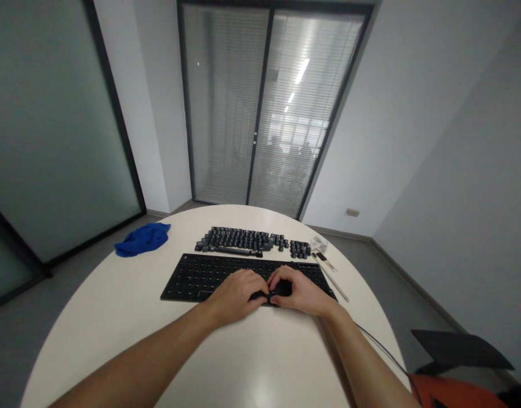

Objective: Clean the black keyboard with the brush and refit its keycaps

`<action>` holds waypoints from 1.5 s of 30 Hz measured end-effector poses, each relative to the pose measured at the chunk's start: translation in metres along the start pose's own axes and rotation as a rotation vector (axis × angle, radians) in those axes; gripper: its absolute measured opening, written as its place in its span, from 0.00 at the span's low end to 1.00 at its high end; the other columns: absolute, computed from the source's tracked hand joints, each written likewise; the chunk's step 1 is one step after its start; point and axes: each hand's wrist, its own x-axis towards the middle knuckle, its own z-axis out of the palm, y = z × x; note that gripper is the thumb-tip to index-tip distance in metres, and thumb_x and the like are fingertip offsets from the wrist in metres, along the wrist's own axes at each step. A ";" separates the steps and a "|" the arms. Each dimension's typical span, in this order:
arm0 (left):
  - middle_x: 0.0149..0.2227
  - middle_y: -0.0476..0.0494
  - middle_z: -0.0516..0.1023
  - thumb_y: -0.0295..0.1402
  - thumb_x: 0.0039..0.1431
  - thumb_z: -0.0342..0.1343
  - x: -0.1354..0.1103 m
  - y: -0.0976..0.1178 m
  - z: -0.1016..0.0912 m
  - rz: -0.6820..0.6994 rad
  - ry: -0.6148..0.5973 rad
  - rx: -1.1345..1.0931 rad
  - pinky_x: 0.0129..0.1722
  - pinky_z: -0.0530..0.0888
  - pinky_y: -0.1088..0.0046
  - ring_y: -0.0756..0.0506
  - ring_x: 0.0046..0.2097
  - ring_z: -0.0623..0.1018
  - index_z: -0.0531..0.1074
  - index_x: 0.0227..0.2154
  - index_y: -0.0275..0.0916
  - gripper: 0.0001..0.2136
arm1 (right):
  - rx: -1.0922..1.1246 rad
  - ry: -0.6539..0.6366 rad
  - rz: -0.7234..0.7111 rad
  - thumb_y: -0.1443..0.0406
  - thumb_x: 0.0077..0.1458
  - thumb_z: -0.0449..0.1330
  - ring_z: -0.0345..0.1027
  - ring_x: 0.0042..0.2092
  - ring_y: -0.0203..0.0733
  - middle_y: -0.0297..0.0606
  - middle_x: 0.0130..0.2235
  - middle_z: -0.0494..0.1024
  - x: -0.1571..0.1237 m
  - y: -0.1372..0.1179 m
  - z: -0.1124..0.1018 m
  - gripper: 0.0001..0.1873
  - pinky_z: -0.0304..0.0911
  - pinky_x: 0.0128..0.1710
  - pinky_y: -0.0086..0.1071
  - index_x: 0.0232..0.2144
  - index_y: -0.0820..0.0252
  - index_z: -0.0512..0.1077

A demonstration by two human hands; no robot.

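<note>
A black keyboard base [192, 277] with its keycaps removed lies on the round white table [116, 317]. Both my hands rest on its near edge. My left hand [235, 294] has its fingers curled down, fingertips pressing a dark piece at the keyboard's front edge. My right hand [300, 292] is curled beside it, fingertips meeting the left hand's over the same dark piece [281, 288]. What exactly they pinch is too small to name. Rows of loose black keycaps [239, 239] lie laid out behind the keyboard.
A crumpled blue cloth [142, 238] lies at the table's far left. A thin stick [334, 282], small tools and a clear bag [319, 243] lie right of the keyboard. A thin cable [383, 354] runs off the right edge. A dark chair [456, 348] stands at lower right.
</note>
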 end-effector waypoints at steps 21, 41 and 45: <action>0.41 0.47 0.79 0.30 0.62 0.56 0.000 0.002 -0.004 0.015 -0.034 -0.040 0.48 0.69 0.67 0.46 0.45 0.75 0.76 0.37 0.41 0.04 | 0.009 -0.004 -0.020 0.65 0.53 0.66 0.71 0.47 0.45 0.39 0.41 0.79 0.000 -0.003 0.000 0.02 0.64 0.51 0.40 0.31 0.56 0.76; 0.41 0.47 0.79 0.33 0.58 0.61 0.000 0.002 -0.002 -0.135 0.002 -0.059 0.47 0.71 0.67 0.44 0.45 0.74 0.75 0.38 0.42 0.06 | -0.155 0.048 -0.001 0.63 0.52 0.65 0.63 0.59 0.52 0.45 0.56 0.72 -0.001 0.003 0.002 0.26 0.55 0.61 0.50 0.55 0.56 0.68; 0.40 0.47 0.78 0.34 0.59 0.61 0.001 0.003 -0.003 -0.142 -0.010 -0.050 0.46 0.70 0.68 0.44 0.45 0.73 0.75 0.38 0.42 0.05 | -0.138 0.060 -0.005 0.62 0.52 0.66 0.63 0.59 0.53 0.45 0.56 0.71 -0.001 0.007 0.002 0.27 0.55 0.61 0.50 0.55 0.55 0.68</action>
